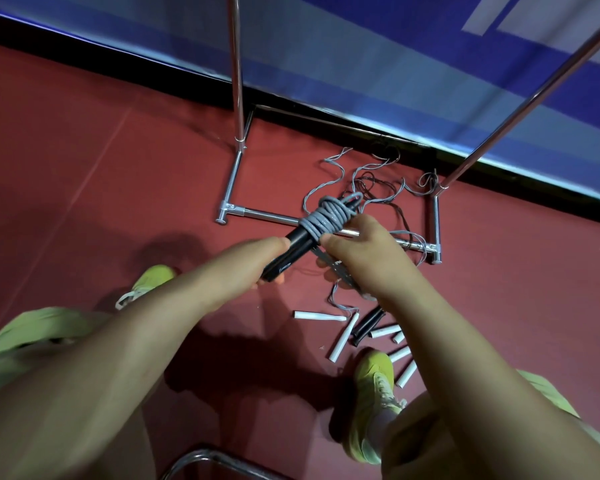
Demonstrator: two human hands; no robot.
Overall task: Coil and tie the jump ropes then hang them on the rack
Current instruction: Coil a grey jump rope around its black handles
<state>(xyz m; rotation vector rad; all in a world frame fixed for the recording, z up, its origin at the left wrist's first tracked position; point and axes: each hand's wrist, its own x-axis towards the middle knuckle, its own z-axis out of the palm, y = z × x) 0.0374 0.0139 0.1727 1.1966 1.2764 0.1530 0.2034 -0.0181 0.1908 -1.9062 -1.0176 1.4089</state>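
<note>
Item: jump rope [326,216], grey cord coiled round its paired black handles [293,249], held above the rack [264,213] base. Our left hand [257,261] grips the handles; our right hand [357,251] pinches the cord. Light, springy, slippery; we judge the stiff handles the best hold.

Counts of what lies in view

Two hands: left hand [257,261], right hand [357,251]. Two black handles [291,249] held together in one bundle, with one grey cord [326,216] wound round them. On the floor [84,150], seven white handles [319,316] and two more black handles [368,323]. Two yellow-green shoes [374,386]. One metal rack [257,213], two uprights showing. Loose cords [368,174] on the floor are too tangled to count.
</note>
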